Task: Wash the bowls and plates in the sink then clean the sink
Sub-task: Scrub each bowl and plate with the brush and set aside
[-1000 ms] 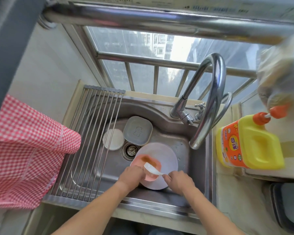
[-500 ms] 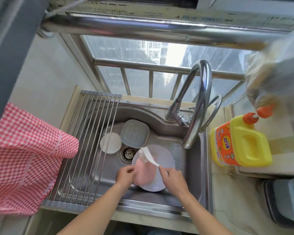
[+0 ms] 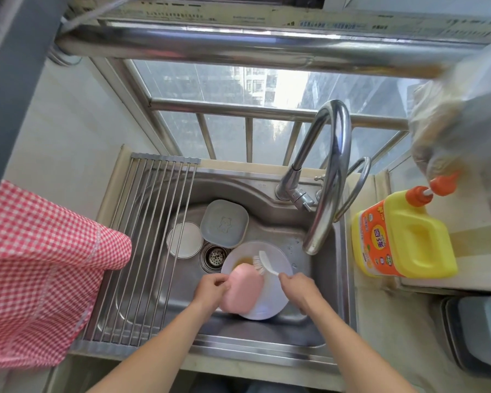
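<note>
My left hand [image 3: 210,289] grips a pink bowl [image 3: 243,290] by its left edge, tilted with its underside toward me, above a white plate [image 3: 278,293] in the steel sink [image 3: 321,279]. My right hand [image 3: 296,287] holds a white dish brush [image 3: 265,263] by its handle, bristles against the bowl's upper edge. Brown residue shows on the plate beside the bristles. A grey-blue square dish [image 3: 224,223] and a small round white plate [image 3: 184,239] lie at the back of the basin, by the drain [image 3: 216,256].
A roll-up rack [image 3: 142,251] covers the sink's left half. The curved tap [image 3: 329,177] arches over the right side. A yellow detergent bottle [image 3: 403,236] stands on the right counter. A red checked cloth [image 3: 40,273] hangs at left. A plastic bag [image 3: 462,123] hangs at upper right.
The pink bowl has been turned from open side up to underside toward me. The brush lifted out of the bowl and now sits at its upper edge.
</note>
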`<state>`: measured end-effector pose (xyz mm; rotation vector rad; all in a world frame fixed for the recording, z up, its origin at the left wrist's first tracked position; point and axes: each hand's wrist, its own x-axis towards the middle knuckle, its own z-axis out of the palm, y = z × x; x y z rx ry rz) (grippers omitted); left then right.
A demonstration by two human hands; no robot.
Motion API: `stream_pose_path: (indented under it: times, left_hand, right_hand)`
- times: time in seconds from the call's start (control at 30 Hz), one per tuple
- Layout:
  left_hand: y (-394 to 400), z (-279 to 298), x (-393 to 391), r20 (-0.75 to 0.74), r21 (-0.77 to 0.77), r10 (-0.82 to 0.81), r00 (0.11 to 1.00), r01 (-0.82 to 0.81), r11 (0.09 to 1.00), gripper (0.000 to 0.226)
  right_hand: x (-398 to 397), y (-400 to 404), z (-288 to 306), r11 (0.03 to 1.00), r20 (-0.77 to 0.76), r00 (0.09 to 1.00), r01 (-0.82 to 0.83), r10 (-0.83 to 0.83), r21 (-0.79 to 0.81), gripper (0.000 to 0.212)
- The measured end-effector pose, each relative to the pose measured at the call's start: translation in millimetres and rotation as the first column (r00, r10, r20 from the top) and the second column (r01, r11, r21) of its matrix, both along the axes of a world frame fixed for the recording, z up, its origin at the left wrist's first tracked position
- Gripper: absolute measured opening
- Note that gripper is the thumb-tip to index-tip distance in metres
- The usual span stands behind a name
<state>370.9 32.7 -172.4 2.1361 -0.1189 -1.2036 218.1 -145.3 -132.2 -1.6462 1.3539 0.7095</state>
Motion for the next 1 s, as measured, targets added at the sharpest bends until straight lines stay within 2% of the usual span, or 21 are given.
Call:
stream_pose_path:
  times: [0.13, 0.3, 0.47, 0.63, 0.8, 0.93, 1.0]
  left_hand:
    - [1.9, 1.1, 11.0, 0.046, 0.022, -0.038, 0.998, 0.037, 0.999, 0.020]
    - [2.3, 3.0, 13.1, 0.059, 0.019, -0.025, 0.998, 0.024, 1.000, 0.021]
    - [-2.1, 4.4, 12.6, 0.069, 0.048, -0.005, 0.998, 0.002, 0.999, 0.020]
    - [-3.0, 5.2, 13.9, 0.070, 0.042, -0.018, 0.997, 0.015, 0.999, 0.020]
    - [-4.3, 3.0, 13.4, 0.074, 0.047, 0.002, 0.997, -0.005, 0.999, 0.021]
    - [-2.8, -0.7, 12.4, 0.070, 0.043, 0.016, 0.997, -0.019, 0.999, 0.021]
    - [-3.8, -1.4, 10.6, 0.058, 0.040, 0.033, 0.998, -0.036, 0.999, 0.021]
  right_hand:
    - [5.6, -7.6, 11.6, 0.988, 0.073, 0.994, 0.068, -0.078, 0.138, 0.038]
    - [-3.9, -17.9, 3.5, 0.997, -0.065, 0.995, -0.068, 0.070, 0.040, 0.046]
    - [5.8, -7.8, 14.8, 0.983, 0.079, 0.994, 0.064, -0.078, 0.169, 0.039]
    - [-3.1, -18.0, 4.4, 0.996, -0.060, 0.996, -0.056, 0.060, 0.068, 0.050]
    - [4.3, -9.7, 15.5, 0.978, 0.080, 0.993, 0.072, -0.088, 0.194, 0.041]
    - [-4.1, -16.1, 5.2, 0.995, -0.056, 0.996, -0.068, 0.073, 0.076, 0.051]
    - [-6.1, -14.3, 3.2, 0.996, -0.051, 0.996, -0.067, 0.070, 0.059, 0.050]
